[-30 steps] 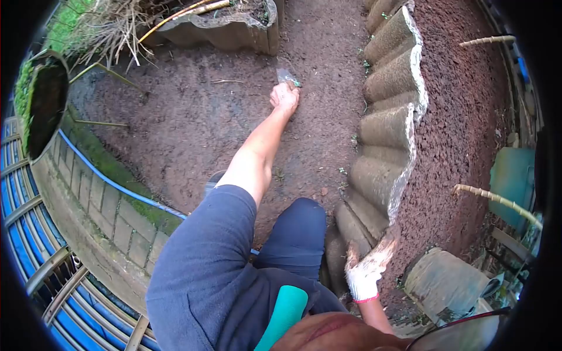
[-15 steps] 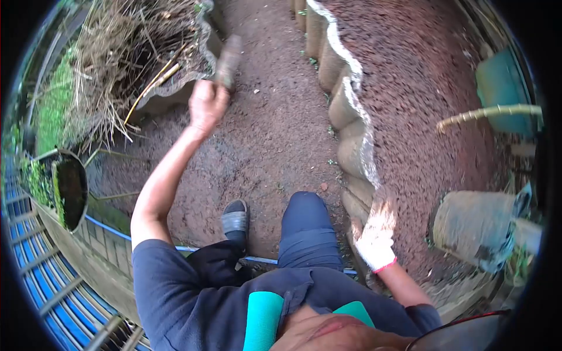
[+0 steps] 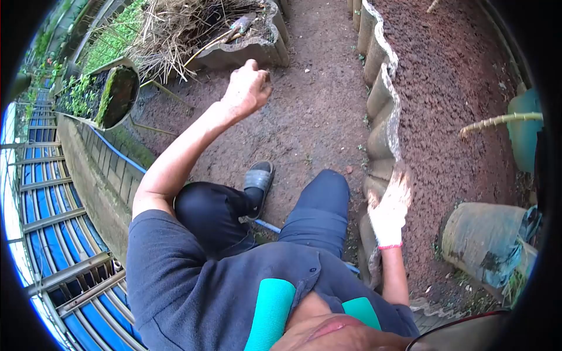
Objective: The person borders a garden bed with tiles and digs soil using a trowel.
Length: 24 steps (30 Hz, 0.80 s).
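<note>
Beside the straw (image 3: 175,29), just left of twelve o'clock, a pale scrap (image 3: 243,23) is lying loose, so a gust could be shifting it. Nearer me, my bare left hand (image 3: 249,89) is hanging half curled, and I can't tell whether it's gripping anything. At four o'clock my gloved right hand (image 3: 390,213) is resting loosely open by the wavy wall (image 3: 383,126), nothing showing in it, its rough rim risking snagged fingertips.

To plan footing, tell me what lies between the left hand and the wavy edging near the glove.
Brown soil, with small weeds beside the edging; the head view shows it.
</note>
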Each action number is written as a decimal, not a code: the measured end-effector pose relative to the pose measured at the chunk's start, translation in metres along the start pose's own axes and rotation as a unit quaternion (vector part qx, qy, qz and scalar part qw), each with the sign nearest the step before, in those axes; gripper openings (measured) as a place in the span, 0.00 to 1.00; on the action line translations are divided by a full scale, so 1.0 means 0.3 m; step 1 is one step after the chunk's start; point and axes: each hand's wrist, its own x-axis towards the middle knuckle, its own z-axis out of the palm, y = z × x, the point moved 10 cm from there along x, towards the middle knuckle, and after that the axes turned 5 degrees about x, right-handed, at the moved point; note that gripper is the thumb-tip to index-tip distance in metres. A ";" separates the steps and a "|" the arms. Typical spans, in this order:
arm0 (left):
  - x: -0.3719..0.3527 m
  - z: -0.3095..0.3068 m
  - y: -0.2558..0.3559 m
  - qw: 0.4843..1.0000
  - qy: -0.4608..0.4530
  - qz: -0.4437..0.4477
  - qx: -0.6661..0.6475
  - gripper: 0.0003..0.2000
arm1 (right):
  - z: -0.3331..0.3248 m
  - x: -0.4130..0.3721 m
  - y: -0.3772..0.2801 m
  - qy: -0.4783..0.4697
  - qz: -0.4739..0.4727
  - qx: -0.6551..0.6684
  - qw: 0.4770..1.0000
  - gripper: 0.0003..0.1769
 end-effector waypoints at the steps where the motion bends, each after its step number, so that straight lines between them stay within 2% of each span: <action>1: -0.041 -0.020 0.061 1.000 -0.019 0.024 -0.007 0.15 | -0.004 -0.010 0.009 0.020 -0.004 0.015 1.000 0.48; 2: -0.080 -0.045 0.114 0.999 -0.026 0.029 -0.021 0.12 | -0.041 -0.017 0.015 0.074 -0.013 0.039 0.996 0.44; 4: -0.142 -0.083 0.186 0.998 -0.059 0.023 -0.009 0.10 | -0.096 -0.070 0.044 0.238 -0.063 0.076 0.966 0.29; 5: -0.164 -0.085 0.249 0.996 -0.080 0.039 -0.009 0.10 | -0.185 -0.059 0.008 0.203 -0.047 0.163 0.964 0.22; 6: -0.191 -0.105 0.296 0.996 -0.063 0.061 0.011 0.10 | -0.215 -0.088 -0.020 0.181 -0.053 0.121 0.975 0.21; 7: -0.210 -0.126 0.338 0.994 -0.046 0.093 0.022 0.10 | -0.219 -0.120 -0.003 0.175 0.001 0.157 0.972 0.18; 8: -0.216 -0.113 0.352 0.989 -0.141 0.032 0.012 0.12 | -0.231 -0.175 -0.032 0.189 -0.006 0.087 0.978 0.18; 9: -0.252 -0.170 0.404 0.990 0.012 0.141 -0.002 0.08 | -0.249 -0.242 -0.049 0.198 -0.014 0.088 0.976 0.20; 10: -0.271 -0.166 0.413 0.980 0.038 0.193 0.033 0.10 | -0.274 -0.297 -0.068 0.207 -0.020 0.092 0.974 0.22; 11: -0.265 -0.142 0.406 0.987 -0.005 0.161 0.022 0.12 | -0.294 -0.345 -0.083 0.214 -0.032 0.101 0.971 0.24; 13: -0.261 -0.117 0.455 0.980 -0.033 0.191 0.054 0.14 | -0.245 -0.413 -0.064 0.242 -0.056 0.094 0.964 0.30; 15: -0.255 -0.107 0.542 0.980 -0.080 0.174 0.061 0.16 | -0.163 -0.505 0.026 0.140 0.019 0.086 0.986 0.26; 16: -0.235 -0.072 0.535 0.983 -0.101 0.153 0.026 0.19 | -0.094 -0.568 0.062 0.071 0.050 0.025 0.996 0.27; 17: -0.213 -0.044 0.566 0.965 -0.079 0.221 0.114 0.21 | 0.006 -0.655 0.120 0.001 0.108 0.228 0.968 0.29; 19: -0.177 0.005 0.599 0.958 -0.088 0.264 0.072 0.22 | -0.162 -0.739 0.129 0.127 0.079 0.169 0.974 0.28; 20: -0.166 0.019 0.619 0.958 -0.088 0.266 0.067 0.22 | -0.204 -0.804 0.108 0.167 0.078 0.076 0.980 0.26; 21: -0.160 0.037 0.646 0.958 -0.088 0.266 0.063 0.22 | -0.183 -0.823 0.133 0.114 0.082 0.101 0.985 0.25; 23: -0.144 0.097 0.652 0.960 -0.101 0.252 0.068 0.22 | -0.068 -1.011 0.155 0.080 0.083 0.117 0.986 0.25; 24: -0.121 0.146 0.605 0.961 -0.115 0.238 0.080 0.22 | -0.017 -1.094 0.182 0.022 0.147 0.198 0.969 0.25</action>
